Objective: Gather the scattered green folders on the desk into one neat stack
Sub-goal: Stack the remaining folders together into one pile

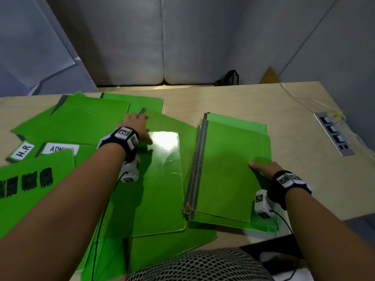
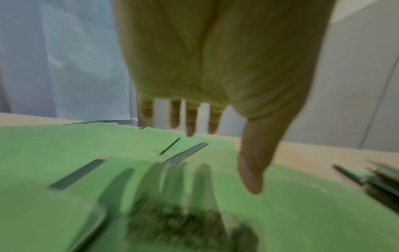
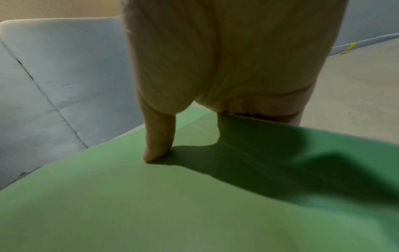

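Note:
Several green folders (image 1: pixel 91 122) lie scattered and overlapping across the left half of the desk (image 1: pixel 294 110); one with a clear glossy cover (image 1: pixel 162 179) is nearest the middle. My left hand (image 1: pixel 135 123) hovers over the pile's far part, its fingers (image 2: pixel 191 119) straight and spread, holding nothing. On the right lies a roughly squared stack of green folders (image 1: pixel 229 169). My right hand (image 1: pixel 261 169) pinches the stack's top folder (image 3: pixel 151 204) at the right edge, thumb (image 3: pixel 158 145) on top and fingers curled beneath.
Two folders at far left carry white labels, "H.R" (image 1: pixel 22 152) and "ADMIN" (image 1: pixel 58 149); another has black scribbled marks (image 1: pixel 30 180). A socket strip (image 1: pixel 332 132) with white cables sits at the desk's right edge. A mesh chair back (image 1: pixel 198 264) is below.

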Available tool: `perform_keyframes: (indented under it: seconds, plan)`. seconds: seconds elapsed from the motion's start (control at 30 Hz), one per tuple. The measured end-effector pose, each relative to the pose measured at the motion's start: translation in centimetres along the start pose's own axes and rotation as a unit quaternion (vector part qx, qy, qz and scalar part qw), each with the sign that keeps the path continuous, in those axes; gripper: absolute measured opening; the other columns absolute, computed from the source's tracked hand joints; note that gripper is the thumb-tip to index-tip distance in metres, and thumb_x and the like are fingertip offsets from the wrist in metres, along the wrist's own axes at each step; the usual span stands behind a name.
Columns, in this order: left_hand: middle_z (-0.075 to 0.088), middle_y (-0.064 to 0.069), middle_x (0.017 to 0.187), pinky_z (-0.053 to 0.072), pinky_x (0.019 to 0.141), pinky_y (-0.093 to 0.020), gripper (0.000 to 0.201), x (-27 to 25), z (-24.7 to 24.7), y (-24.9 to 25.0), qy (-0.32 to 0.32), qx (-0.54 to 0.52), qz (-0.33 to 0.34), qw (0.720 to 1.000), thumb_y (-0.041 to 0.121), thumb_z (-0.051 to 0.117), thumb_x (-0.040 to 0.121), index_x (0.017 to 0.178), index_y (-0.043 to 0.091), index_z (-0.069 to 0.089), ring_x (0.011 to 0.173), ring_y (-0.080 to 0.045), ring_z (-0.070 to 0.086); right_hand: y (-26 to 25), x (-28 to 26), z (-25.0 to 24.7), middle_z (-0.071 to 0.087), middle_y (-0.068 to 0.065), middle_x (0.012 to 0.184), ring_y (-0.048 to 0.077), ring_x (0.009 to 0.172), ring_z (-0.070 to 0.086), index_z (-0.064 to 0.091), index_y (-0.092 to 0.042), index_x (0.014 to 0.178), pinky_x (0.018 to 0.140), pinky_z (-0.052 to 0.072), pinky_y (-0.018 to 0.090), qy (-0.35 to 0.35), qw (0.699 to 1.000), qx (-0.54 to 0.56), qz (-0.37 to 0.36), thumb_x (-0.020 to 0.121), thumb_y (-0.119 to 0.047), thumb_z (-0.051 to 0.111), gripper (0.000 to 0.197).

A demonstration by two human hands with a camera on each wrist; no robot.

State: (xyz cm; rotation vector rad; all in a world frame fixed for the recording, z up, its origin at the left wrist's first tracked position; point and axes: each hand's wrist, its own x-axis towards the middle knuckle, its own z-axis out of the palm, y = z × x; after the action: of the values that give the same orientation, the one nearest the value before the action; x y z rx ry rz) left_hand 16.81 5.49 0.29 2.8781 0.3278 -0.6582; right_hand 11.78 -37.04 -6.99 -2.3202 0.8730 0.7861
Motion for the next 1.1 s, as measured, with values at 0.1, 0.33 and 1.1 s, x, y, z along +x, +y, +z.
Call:
perform_keyframes:
  seconds: [0.1,0.33,1.1]
  plan:
    - [0.052,-0.020,0.135,0.037,0.105,-0.057,0.097,-0.3,2.1,-3.4,-0.022,0.013,-0.150,0.988,0.049,0.087,0.054,0.131,0.006,0.047,0.123,-0.041,0.049,-0.1,-0.2,-0.1,0.064,0.022,0.104,0.034,0.084,0.063,0.056,0.004,0.115,0.060,0.044,0.029,0.000,1.000,-0.002,0.001,0.070,-0.063,0.071,0.083]
    - [0.037,-0.025,0.143,0.034,0.109,-0.054,0.121,-1.0,3.3,-6.0,0.010,-0.040,-0.218,0.975,0.063,0.082,0.051,0.140,0.001,0.029,0.134,-0.040,0.036,-1.0,-0.6,-0.4,0.057,0.010,0.073,0.024,0.064,0.053,0.055,-0.002,0.076,0.066,0.043,0.034,-0.006,1.000,-0.008,0.013,0.080,-0.057,0.067,0.056]
    - [0.054,-0.021,0.135,0.044,0.101,-0.047,0.078,1.8,-0.3,-4.0,-0.023,-0.377,-0.182,0.908,0.026,0.079,0.074,0.139,0.000,0.044,0.119,-0.040,0.053,-0.8,-0.2,-0.3,0.058,0.012,0.070,0.023,0.061,0.057,0.053,-0.002,0.080,0.053,0.041,0.026,0.003,0.999,-0.020,0.029,0.072,-0.067,0.067,0.067]
